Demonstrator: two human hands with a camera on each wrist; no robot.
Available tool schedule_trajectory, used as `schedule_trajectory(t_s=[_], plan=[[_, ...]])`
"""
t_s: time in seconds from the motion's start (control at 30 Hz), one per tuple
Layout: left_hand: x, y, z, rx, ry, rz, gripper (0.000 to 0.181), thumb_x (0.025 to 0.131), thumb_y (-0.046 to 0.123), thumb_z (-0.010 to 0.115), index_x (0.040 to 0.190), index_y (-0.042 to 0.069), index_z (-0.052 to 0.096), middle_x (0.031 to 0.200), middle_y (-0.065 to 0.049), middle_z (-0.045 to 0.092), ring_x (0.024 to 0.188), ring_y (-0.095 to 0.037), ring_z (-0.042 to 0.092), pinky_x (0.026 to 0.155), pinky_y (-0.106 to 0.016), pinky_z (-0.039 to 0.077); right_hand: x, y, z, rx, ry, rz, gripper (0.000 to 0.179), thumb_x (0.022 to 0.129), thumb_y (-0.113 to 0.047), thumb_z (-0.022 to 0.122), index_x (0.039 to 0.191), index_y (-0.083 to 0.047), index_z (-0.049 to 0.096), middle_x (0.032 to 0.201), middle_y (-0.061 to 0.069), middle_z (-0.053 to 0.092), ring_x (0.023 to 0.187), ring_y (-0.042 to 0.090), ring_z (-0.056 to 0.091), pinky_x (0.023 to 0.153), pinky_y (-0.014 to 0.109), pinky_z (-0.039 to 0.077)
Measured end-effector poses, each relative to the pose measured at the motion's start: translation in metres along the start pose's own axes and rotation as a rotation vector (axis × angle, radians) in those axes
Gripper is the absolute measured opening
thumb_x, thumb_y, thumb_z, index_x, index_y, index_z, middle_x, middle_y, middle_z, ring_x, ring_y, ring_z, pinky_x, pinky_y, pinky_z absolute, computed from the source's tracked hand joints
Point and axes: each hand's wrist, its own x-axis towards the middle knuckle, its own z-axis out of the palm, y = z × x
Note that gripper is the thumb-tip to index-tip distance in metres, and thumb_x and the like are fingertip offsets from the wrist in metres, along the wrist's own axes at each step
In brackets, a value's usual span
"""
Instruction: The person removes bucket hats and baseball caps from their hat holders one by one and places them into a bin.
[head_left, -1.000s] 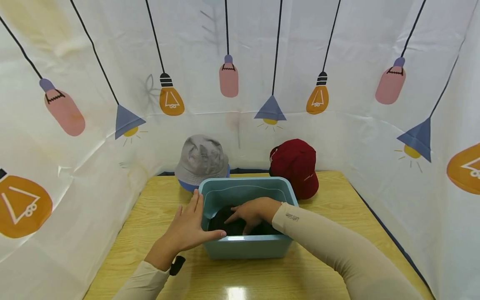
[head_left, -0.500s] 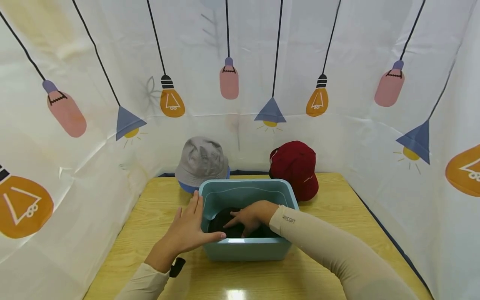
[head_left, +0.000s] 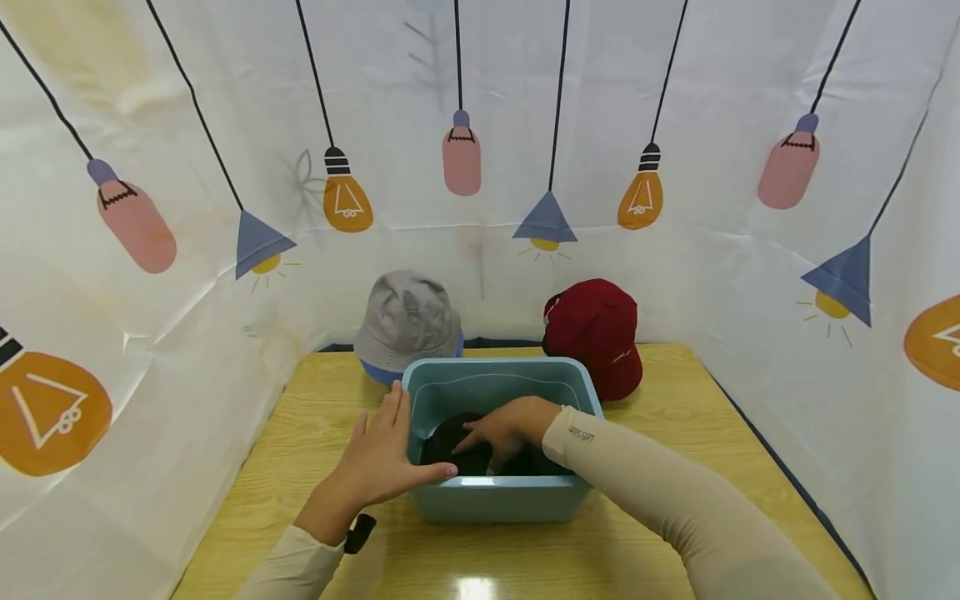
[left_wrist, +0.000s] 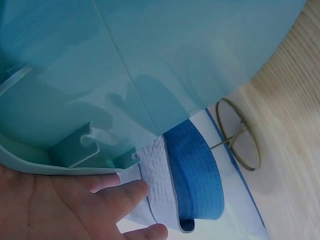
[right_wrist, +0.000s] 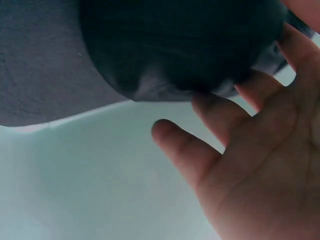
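Tub (head_left: 498, 504) by left hand (head_left: 377, 460) shows notched ribs (left_wrist: 70, 150) (left wrist view only).

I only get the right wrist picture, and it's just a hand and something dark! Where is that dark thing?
Observer: The head view shows the dark thing lying inside a blue-green bin.
Operator: Cool! And where's the other hand?
Observer: The left hand is at the left side of the bin.
Operator: Ooh, is there anything red outside the bin?
Observer: Yes, a red cap is behind the bin, toward the right.
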Motion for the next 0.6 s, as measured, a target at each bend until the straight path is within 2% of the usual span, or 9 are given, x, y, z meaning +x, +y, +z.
schedule_trajectory(t_s=[0.2, 0.37, 0.47, 0.6], plan=[[-0.001, 0.001, -0.001, 0.001, -0.003, -0.003, 0.143, 0.071, 0.099, 0.052, 0.165, -0.001, 0.014, 0.174, -0.02, 0.004, 0.159, -0.037, 0.017, 0.119, -0.076, 0.013, -0.012, -0.003, -0.012, -0.076, 0.029, 0.008, 0.071, 0.091, -0.042, 0.079, 0.151, -0.055, 0.044, 0.171, -0.003, 0.026, 0.152, 0.025, 0.038, 0.123, 0.051, 0.033], [-0.002, 0.003, -0.002, -0.015, -0.017, -0.021, 0.144, 0.071, 0.098, 0.053, 0.165, -0.002, 0.012, 0.174, -0.02, 0.002, 0.158, -0.04, 0.02, 0.117, -0.079, 0.006, -0.022, -0.002, -0.018, -0.074, 0.032, 0.006, 0.086, 0.084, -0.021, 0.088, 0.151, -0.054, 0.045, 0.171, -0.002, 0.026, 0.151, 0.023, 0.04, 0.121, 0.048, 0.037], [-0.003, 0.003, -0.001, -0.016, -0.02, -0.028, 0.144, 0.07, 0.099, 0.053, 0.165, -0.002, 0.011, 0.174, -0.02, 0.001, 0.158, -0.041, 0.02, 0.117, -0.08, 0.005, -0.023, -0.001, -0.017, -0.069, 0.022, -0.001, 0.092, 0.082, -0.011, 0.088, 0.151, -0.054, 0.045, 0.172, -0.002, 0.026, 0.15, 0.022, 0.042, 0.119, 0.048, 0.041], [-0.003, 0.004, -0.002, -0.016, -0.022, -0.027, 0.144, 0.07, 0.099, 0.053, 0.165, -0.002, 0.011, 0.174, -0.019, 0.0, 0.158, -0.041, 0.018, 0.117, -0.08, 0.004, -0.02, -0.001, -0.011, -0.07, 0.018, 0.002, 0.086, 0.086, -0.015, 0.085, 0.151, -0.054, 0.045, 0.171, -0.003, 0.028, 0.15, 0.022, 0.042, 0.119, 0.049, 0.04]])
